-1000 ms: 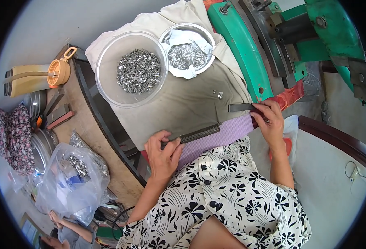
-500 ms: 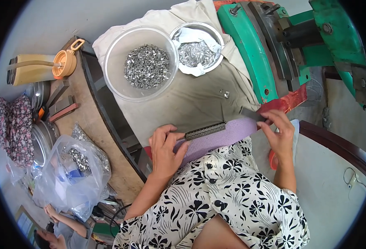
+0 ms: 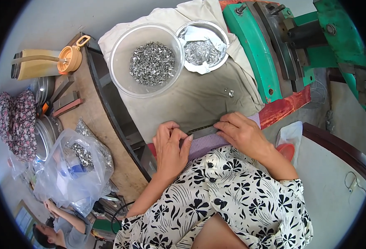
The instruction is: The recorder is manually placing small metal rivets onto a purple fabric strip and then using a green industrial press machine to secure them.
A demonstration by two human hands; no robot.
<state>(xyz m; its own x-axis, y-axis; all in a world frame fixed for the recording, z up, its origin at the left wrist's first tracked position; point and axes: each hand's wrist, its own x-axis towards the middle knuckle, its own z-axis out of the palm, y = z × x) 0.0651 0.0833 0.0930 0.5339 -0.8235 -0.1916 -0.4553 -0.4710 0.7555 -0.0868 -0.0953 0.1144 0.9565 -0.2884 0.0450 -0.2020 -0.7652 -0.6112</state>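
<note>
Close in front of my body, my left hand (image 3: 171, 146) grips the left end of a dark toothed metal bar (image 3: 201, 128), thumb and fingers pressed together. The fingers of my right hand (image 3: 244, 135) are closed on a flat grey metal strip (image 3: 201, 132), which lies along the bar and covers most of it. Only a thin row of the bar's edge shows between the hands. Under both, a purple checked cloth (image 3: 206, 144) lies along the table edge. A few small shiny metal pieces (image 3: 231, 93) rest on the olive cloth beyond.
A clear tub of small metal parts (image 3: 116, 76) and a metal bowl (image 3: 222, 62) of shiny pieces stand at the back. A green machine (image 3: 253, 54) is at the right. Left, a wooden table (image 3: 94, 120) carries plastic bags (image 3: 67, 182) and a yellow jug (image 3: 36, 64). Another person (image 3: 67, 224) sits far lower left.
My right hand has moved left with the flat strip, from the purple cloth's right end onto the toothed bar. My left hand stays at the bar's left end. The view has shifted slightly.
</note>
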